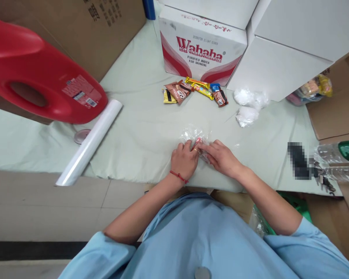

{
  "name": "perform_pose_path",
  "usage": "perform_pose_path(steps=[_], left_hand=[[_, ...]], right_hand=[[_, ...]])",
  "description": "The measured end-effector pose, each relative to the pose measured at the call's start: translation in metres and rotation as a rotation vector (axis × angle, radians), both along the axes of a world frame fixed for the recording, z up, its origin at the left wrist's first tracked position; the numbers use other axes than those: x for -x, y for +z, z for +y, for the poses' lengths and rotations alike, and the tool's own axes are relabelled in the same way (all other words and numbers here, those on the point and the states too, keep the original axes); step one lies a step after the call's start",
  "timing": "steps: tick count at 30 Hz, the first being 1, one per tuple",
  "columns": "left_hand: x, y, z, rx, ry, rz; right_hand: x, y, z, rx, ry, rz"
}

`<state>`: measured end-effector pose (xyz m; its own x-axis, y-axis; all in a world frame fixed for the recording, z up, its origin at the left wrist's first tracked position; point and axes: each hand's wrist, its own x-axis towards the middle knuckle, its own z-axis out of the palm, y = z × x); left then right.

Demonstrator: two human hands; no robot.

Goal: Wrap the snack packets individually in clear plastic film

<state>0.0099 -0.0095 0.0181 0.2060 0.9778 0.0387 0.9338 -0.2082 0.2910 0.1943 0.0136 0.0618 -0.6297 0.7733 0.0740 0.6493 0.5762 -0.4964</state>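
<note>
Near the front edge of the cloth-covered table, my left hand [185, 159] and my right hand [221, 157] meet over a clear plastic bag [191, 133]. Something small and red [198, 140] shows between the fingertips; its kind is hard to make out. Both hands have their fingers closed on the thin plastic. Farther back lies a row of small wrapped snacks: a brown packet [180, 92], yellow wrapped bars [202, 90] and a blue and brown packet [219, 95]. To their right sit crumpled clear plastic bags [247, 116].
A white roll [90, 143] and a big red jug [55, 81] stand on the left. At the back is a Wahaha carton [203, 50] beside white boxes [282, 58]. Keys [322, 180] and plastic bottles [331, 153] lie at the right edge.
</note>
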Motion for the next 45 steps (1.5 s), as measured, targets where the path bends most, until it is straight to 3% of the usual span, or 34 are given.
perform_pose_path(steps=[2,5,8,10,16,21,25,30,35,41,45], left_hand=[[0.001,0.001,0.001,-0.021,0.002,0.009],[-0.001,0.007,0.004,-0.051,0.004,0.033],[-0.005,0.012,0.007,-0.059,0.000,0.050],[-0.007,0.013,0.009,-0.062,-0.007,0.061],[-0.008,0.011,0.011,-0.085,-0.027,0.102],[-0.006,0.009,0.014,-0.097,-0.061,0.099],[-0.005,0.011,0.016,-0.089,-0.082,0.084],[-0.007,0.015,0.018,-0.069,-0.098,0.072],[-0.010,0.016,0.014,-0.070,-0.104,0.032],[-0.010,-0.002,0.009,-0.043,-0.062,-0.077],[0.002,-0.020,0.014,-0.038,-0.084,-0.384]], right_hand=[[-0.008,-0.006,-0.002,-0.021,-0.110,0.127],[-0.021,-0.009,0.010,0.015,-0.388,0.267],[-0.034,-0.010,0.035,0.173,-0.672,0.228],[-0.041,-0.009,0.053,0.306,-0.777,0.151],[-0.044,-0.009,0.090,0.751,-0.726,0.144],[-0.037,-0.011,0.099,0.855,-0.588,0.256],[-0.035,-0.015,0.099,0.739,-0.452,0.189],[-0.027,-0.009,0.087,0.405,-0.393,0.127],[-0.003,0.004,0.045,0.040,-0.293,-0.062],[0.022,-0.010,-0.013,-0.071,-0.319,-0.342],[0.025,-0.026,-0.025,-0.170,-0.281,-0.431]])
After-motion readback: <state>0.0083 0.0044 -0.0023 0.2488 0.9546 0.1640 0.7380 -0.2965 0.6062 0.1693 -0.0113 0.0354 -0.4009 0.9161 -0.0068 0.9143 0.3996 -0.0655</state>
